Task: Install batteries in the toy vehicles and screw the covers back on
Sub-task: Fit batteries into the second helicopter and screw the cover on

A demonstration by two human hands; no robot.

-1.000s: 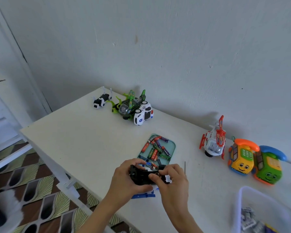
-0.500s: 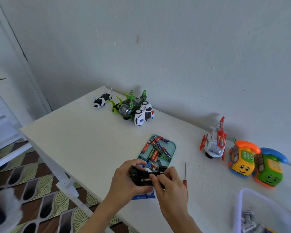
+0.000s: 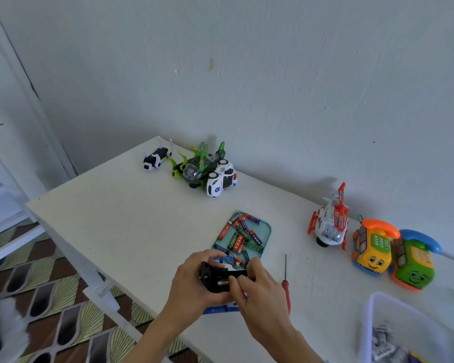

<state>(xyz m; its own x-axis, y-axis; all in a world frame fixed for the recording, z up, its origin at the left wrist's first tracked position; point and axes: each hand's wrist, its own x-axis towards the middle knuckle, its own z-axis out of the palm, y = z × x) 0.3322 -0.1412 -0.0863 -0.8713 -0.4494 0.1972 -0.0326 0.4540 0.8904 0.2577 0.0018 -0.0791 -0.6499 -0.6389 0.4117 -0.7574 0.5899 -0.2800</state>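
My left hand (image 3: 194,282) grips an upturned toy vehicle (image 3: 215,276), its black underside facing me, above the table's near edge. A battery (image 3: 222,282) lies in its open compartment. My right hand (image 3: 257,286) presses fingertips on that battery. Part of the toy's blue body (image 3: 220,309) shows under my hands. Just behind them a teal tray (image 3: 266,229) holds several loose batteries (image 3: 240,238). A red-handled screwdriver (image 3: 286,284) lies on the table right of my right hand.
On the white table (image 3: 131,226), a black-and-white toy (image 3: 155,158), a green helicopter (image 3: 198,169) and a white police car (image 3: 220,182) sit at the far left. A red-white helicopter (image 3: 330,224), orange phone (image 3: 372,247) and green phone (image 3: 413,260) stand right. A clear bin (image 3: 372,320) is front right.
My right hand has shifted left along the toy's underside, uncovering the red screwdriver on the table. A battery now shows in the compartment under my fingertips. The view drifted slightly.
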